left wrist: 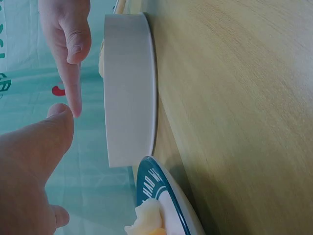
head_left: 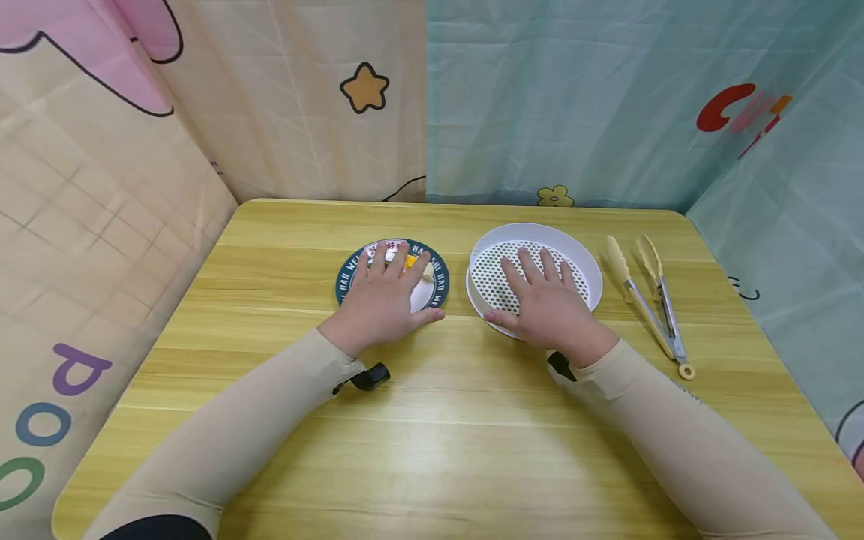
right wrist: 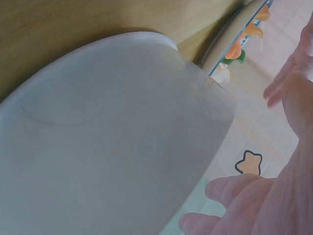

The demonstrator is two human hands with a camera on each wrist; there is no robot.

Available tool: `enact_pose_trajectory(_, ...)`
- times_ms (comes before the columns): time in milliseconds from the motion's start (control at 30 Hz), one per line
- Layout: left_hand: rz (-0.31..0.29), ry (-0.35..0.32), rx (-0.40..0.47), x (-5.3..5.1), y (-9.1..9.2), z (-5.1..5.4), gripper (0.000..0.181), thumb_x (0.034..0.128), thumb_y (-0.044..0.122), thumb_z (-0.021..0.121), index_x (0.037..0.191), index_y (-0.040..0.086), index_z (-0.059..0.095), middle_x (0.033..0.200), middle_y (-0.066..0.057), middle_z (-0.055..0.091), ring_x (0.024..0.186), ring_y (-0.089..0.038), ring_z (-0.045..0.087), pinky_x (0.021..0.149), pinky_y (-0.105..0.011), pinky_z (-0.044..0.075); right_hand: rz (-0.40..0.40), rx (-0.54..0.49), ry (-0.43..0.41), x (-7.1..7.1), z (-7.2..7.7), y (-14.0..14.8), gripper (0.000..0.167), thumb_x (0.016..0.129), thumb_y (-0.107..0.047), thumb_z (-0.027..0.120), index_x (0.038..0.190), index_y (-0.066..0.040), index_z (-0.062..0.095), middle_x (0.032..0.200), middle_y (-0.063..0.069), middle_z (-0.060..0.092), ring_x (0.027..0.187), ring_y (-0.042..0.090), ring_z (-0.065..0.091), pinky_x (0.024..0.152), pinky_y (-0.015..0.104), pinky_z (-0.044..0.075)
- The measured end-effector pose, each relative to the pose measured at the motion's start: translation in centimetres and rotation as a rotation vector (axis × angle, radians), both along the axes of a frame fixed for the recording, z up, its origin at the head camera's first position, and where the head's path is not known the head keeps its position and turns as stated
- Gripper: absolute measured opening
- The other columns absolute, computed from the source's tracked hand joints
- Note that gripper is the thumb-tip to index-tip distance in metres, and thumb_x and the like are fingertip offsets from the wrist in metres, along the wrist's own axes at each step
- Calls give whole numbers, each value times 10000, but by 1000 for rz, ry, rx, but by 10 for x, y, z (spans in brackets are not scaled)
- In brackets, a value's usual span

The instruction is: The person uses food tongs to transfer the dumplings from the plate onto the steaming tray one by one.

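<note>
My left hand (head_left: 385, 304) is held flat, fingers spread, above a round plate (head_left: 440, 279) with a dark blue lettered rim. On the plate lie small dumpling-shaped pieces; white (left wrist: 146, 218), orange (right wrist: 234, 49) and green (right wrist: 238, 58) ones show, the rest are covered by the hand. To the right, my right hand (head_left: 550, 307) spreads its straight fingers over a white round steamer basket (head_left: 589, 262) with a perforated bottom. The left wrist view shows the basket's smooth side wall (left wrist: 129, 93), with both hands higher than its rim. Neither hand grips anything.
Tongs (head_left: 649, 315) with cream-coloured heads lie spread apart to the right of the basket, a ring at their near end. The wooden table (head_left: 432, 450) meets printed curtains (head_left: 283, 97) at its back and sides.
</note>
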State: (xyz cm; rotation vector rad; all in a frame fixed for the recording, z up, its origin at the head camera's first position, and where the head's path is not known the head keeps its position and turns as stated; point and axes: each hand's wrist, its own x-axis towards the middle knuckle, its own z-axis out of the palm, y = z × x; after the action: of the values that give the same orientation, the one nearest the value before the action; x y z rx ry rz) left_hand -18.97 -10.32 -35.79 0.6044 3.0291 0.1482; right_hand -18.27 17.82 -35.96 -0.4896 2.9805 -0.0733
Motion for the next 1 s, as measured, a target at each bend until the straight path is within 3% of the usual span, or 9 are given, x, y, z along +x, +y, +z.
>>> enact_pose_trajectory(400,9,-4,40,-1,-14,0,981,962,759,529,1708,225,181,1763,-169,191,1623,-491,101,1295,-677,59,-4,-30,5,1,3,1,961,1012,-682,517,1702,-118,156,1765,233,78,1600,555,48,1256,744,67)
enact_pose_trajectory(767,71,-38,145,-14,-61,-11,1009,964,681,607,1694,112,204,1754,-202,194,1621,-497,98,1295,-676,54,-33,-72,-14,0,0,34,948,1038,-611,536,1694,-58,131,1750,285,49,1594,569,-1,1262,725,36)
enact_pose_trajectory(1000,153,-116,190,-21,-91,-18,1019,976,660,609,1697,91,168,1765,-209,138,1626,-494,58,1293,-677,12,-46,-68,12,4,6,56,926,1046,-573,547,1667,11,185,1728,332,81,1576,596,41,1248,745,92)
